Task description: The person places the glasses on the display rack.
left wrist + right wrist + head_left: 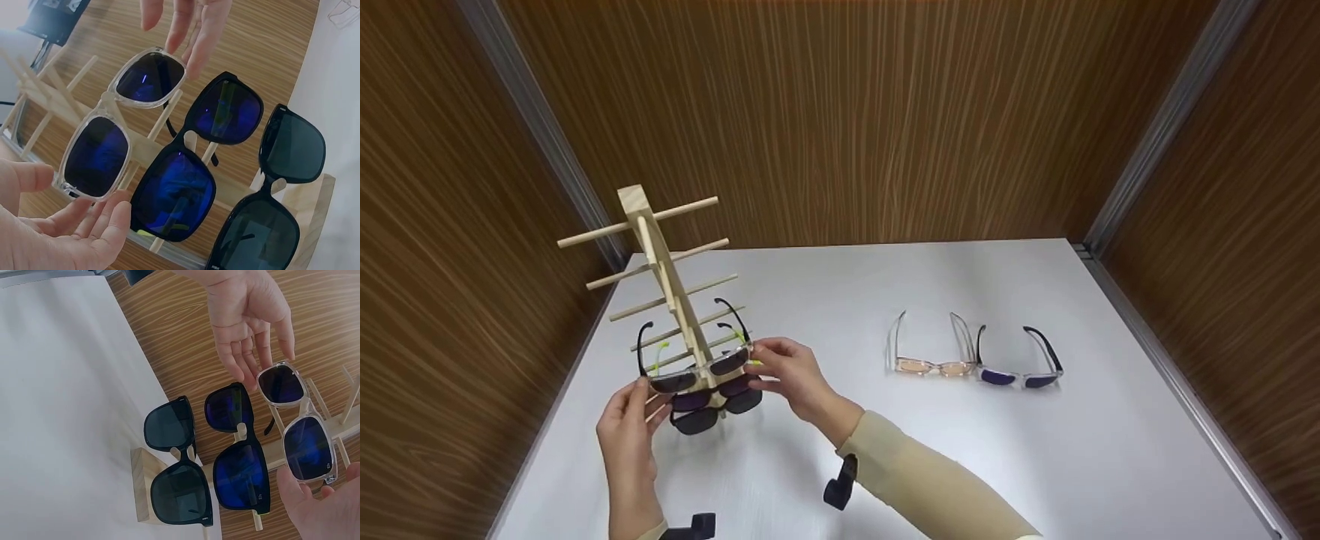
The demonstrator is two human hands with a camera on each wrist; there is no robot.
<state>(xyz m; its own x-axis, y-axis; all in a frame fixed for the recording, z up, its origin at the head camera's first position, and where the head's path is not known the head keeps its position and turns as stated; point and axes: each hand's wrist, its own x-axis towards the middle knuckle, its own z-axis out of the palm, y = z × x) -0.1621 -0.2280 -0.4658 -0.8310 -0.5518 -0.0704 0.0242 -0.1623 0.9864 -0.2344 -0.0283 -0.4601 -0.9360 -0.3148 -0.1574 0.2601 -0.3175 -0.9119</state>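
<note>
A clear-framed pair of sunglasses (701, 371) with dark blue lenses lies across a rung of the wooden rack (660, 255). My left hand (646, 386) lightly pinches its left end and my right hand (754, 367) pinches its right end. In the left wrist view the clear frame (95, 154) sits between my left thumb and fingers. Below it on the rack hang a black pair with blue lenses (174, 194) and a black pair with grey lenses (292, 146). The right wrist view shows all three pairs, the clear frame (306, 447) uppermost.
Two more pairs lie on the white table (847, 465) to the right: a clear frame with orange lenses (934, 366) and a clear-fronted one with black arms (1020, 375). The rack's upper rungs are bare. Wood-panelled walls (885, 112) close in the table.
</note>
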